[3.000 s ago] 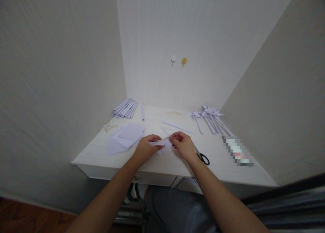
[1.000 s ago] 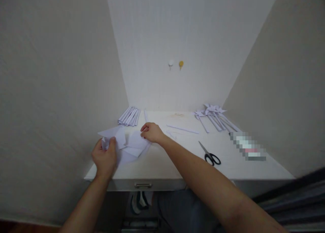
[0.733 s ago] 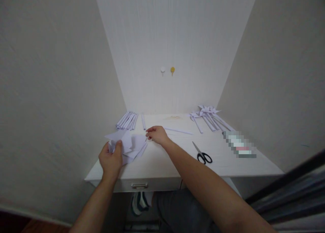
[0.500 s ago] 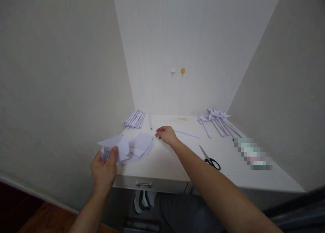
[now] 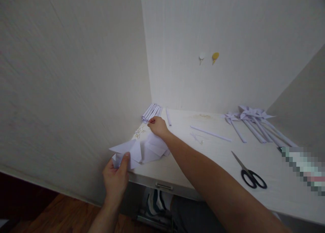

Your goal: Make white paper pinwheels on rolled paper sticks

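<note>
In my left hand [image 5: 116, 175], at the front left of the desk, a folded white paper pinwheel head [image 5: 129, 150] is pinched between thumb and fingers. My right hand [image 5: 157, 126] reaches over a stack of paper sheets [image 5: 154, 146], thumb and fingertips closed together; whatever they hold is too small to make out. Just left of those fingertips lies a heap of small pale pieces [image 5: 139, 132] of unclear kind. Behind them is a bundle of rolled paper sticks [image 5: 151, 112], with one loose paper stick [image 5: 168, 117] beside it.
Another paper stick [image 5: 210, 133] lies mid-desk near some thin scraps [image 5: 196, 138]. Black-handled scissors [image 5: 250, 175] rest at the right. Finished paper pinwheels [image 5: 254, 116] are piled at the back right, near a blurred-out flat object [image 5: 304, 168]. Walls enclose the desk [image 5: 182, 165].
My right hand has moved left and back, from beside the paper sheets to near the small pale pieces. The view has turned left and tilted. My left hand keeps hold of the pinwheel head.
</note>
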Available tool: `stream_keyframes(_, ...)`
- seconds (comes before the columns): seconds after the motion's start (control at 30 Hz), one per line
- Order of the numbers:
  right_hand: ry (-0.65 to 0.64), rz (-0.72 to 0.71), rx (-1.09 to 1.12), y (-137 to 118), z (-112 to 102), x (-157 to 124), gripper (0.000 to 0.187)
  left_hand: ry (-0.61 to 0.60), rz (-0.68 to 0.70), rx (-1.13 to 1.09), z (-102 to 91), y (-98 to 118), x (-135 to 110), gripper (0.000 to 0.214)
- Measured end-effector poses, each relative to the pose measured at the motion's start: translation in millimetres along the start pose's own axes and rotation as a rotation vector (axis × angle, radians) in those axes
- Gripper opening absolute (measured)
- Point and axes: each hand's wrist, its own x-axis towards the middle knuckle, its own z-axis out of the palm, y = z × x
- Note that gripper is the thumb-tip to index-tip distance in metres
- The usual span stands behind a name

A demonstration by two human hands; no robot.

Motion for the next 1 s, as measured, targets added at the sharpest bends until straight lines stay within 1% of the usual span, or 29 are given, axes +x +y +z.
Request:
stream_keyframes(0.07, 0.030, 0.005, 0.043, 9, -15, -6, 0.010, -0.040, 0.017, 0.000, 5.4, 2, -2, 0.036)
stream_keyframes(0.17, 0.064, 0.017, 0.134, 20, -43, -28, 0.012, -0.175, 0.072, 0.019, 15.7, 13, -13, 0.034)
stream_keyframes(0.27, 0.094, 0.021, 0.250, 22, -76, -61, 0.010, -0.317, 0.114, 0.049, 25.5, 34, -33, 0.031)
stream_keyframes(0.33, 0.129, -0.003, 0.317, 16, -101, -88, 0.014, -0.370, 0.137, 0.061, 30.5, 51, -49, 0.030)
stream_keyframes(0.4, 0.177, -0.039, 0.364, 6, -126, -116, 0.018, -0.397, 0.163, 0.072, 34.5, 67, -64, 0.030)
stream_keyframes(0.5, 0.269, -0.106, 0.433, -9, -158, -162, 0.017, -0.420, 0.199, 0.082, 40.6, 90, -89, 0.030)
stream_keyframes(0.57, 0.348, -0.091, 0.465, -16, -174, -189, 0.013, -0.422, 0.229, 0.079, 46.3, 105, -106, 0.030)
stream_keyframes(0.63, 0.364, -0.101, 0.495, -18, -186, -209, 0.018, -0.434, 0.246, 0.078, 53.6, 119, -124, 0.031)
stream_keyframes(0.7, 0.377, -0.137, 0.562, -16, -196, -221, 0.020, -0.474, 0.226, 0.092, 62.3, 129, -139, 0.033)
stream_keyframes(0.8, 0.384, -0.120, 0.730, -5, -209, -227, 0.021, -0.552, 0.148, 0.092, 75.6, 137, -157, 0.036)
stream_keyframes(0.9, 0.353, -0.109, 0.842, 5, -220, -228, 0.018, -0.619, 0.114, 0.066, 85.8, 136, -166, 0.041)
stream_keyframes(1.0, 0.307, -0.094, 0.900, 10, -230, -232, 0.015, -0.706, 0.150, 0.045, 90.4, 131, -168, 0.041)
